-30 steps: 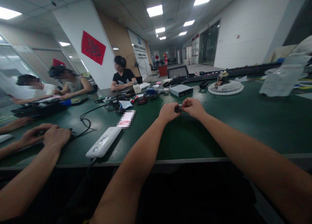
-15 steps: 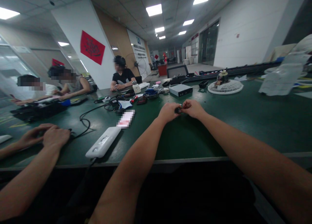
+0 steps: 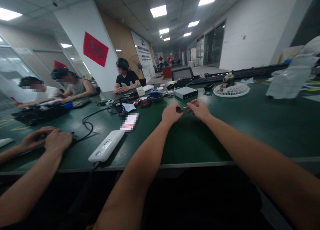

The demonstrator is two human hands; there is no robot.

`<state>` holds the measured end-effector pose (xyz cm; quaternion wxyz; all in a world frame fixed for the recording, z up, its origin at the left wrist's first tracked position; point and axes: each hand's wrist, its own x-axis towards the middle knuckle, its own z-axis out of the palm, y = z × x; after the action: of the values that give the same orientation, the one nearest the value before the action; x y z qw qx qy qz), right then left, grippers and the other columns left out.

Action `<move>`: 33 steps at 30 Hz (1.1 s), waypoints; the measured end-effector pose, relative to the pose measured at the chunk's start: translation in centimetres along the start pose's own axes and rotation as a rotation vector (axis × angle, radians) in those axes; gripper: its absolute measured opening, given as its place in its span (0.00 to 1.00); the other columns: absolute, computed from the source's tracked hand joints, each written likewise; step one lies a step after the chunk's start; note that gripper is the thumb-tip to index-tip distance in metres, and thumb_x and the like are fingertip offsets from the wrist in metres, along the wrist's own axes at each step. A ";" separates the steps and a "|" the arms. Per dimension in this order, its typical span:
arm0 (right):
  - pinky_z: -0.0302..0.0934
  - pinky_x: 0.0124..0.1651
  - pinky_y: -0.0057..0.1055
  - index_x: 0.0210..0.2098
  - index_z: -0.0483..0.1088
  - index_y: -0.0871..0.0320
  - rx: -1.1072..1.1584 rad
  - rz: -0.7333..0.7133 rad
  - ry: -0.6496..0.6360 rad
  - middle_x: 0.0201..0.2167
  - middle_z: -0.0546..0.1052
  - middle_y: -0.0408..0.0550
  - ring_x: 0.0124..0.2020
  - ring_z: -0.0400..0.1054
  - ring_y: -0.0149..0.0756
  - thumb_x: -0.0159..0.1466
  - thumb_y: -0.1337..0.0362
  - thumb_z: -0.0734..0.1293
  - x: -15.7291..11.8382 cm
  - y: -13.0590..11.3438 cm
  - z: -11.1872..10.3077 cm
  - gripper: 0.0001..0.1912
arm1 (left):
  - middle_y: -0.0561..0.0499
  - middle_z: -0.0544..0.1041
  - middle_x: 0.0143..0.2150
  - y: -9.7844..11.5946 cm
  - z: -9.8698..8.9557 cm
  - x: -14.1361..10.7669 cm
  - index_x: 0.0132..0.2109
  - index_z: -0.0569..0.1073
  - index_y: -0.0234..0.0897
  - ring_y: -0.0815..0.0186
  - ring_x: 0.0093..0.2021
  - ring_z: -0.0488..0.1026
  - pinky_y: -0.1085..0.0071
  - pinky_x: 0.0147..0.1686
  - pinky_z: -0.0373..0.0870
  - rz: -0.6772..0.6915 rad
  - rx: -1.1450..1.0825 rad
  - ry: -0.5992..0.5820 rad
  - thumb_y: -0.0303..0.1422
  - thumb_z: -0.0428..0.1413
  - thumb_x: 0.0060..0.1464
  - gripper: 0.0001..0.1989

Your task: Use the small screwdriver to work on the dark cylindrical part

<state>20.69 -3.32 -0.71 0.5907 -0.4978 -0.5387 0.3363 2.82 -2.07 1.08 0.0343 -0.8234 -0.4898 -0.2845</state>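
My left hand (image 3: 171, 114) is closed above the green table, its fingers round a small dark piece (image 3: 179, 110) whose kind I cannot make out. My right hand (image 3: 200, 110) is just to the right, fingertips pinched and pointing at the left hand. A tiny pale sliver (image 3: 184, 107) shows at the right fingertips, too small to name. A narrow gap separates the two hands. Beyond them lies a grey box-shaped drive (image 3: 185, 93) with a dark front.
A white power strip (image 3: 106, 146) lies left on the green table (image 3: 250, 123). A co-worker's hands (image 3: 56, 140) are farther left. Black cables (image 3: 87, 123) and small parts clutter the middle back. A white fan grille (image 3: 231, 89) and clear plastic packaging (image 3: 283, 85) stand right. Several people sit opposite.
My hands have moved slightly apart; they were touching around the dark piece. The dark piece stays in my left hand, and my right fingertips have drawn back to the right.
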 end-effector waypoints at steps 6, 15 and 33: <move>0.64 0.25 0.26 0.33 0.73 0.60 0.166 -0.076 0.069 0.27 0.81 0.50 0.23 0.72 0.31 0.60 0.57 0.72 -0.1 -1.1 -0.3 0.12 | 0.44 0.81 0.44 -0.5 -0.2 0.0 0.45 0.78 0.39 0.55 0.46 0.77 0.62 0.45 0.72 -0.119 0.024 -0.006 0.47 0.62 0.53 0.18; 0.59 0.19 0.24 0.28 0.67 0.56 0.276 0.036 0.146 0.18 0.70 0.39 0.16 0.64 0.28 0.67 0.57 0.65 0.0 -1.3 -0.2 0.13 | 0.44 0.81 0.46 0.1 -0.2 -0.1 0.47 0.78 0.39 0.56 0.47 0.76 0.64 0.45 0.72 -0.055 0.033 -0.010 0.47 0.62 0.53 0.19; 0.60 0.17 0.25 0.36 0.67 0.56 0.204 -0.029 0.163 0.25 0.77 0.45 0.19 0.71 0.32 0.67 0.52 0.64 -0.2 -1.6 -0.6 0.13 | 0.44 0.81 0.46 0.1 -0.4 -0.1 0.45 0.78 0.40 0.56 0.46 0.76 0.63 0.45 0.72 -0.064 0.040 -0.021 0.46 0.63 0.52 0.18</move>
<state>21.00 -4.05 0.77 0.6850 -0.4530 -0.4590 0.3389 2.68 -2.34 1.39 0.0363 -0.8093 -0.5218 -0.2672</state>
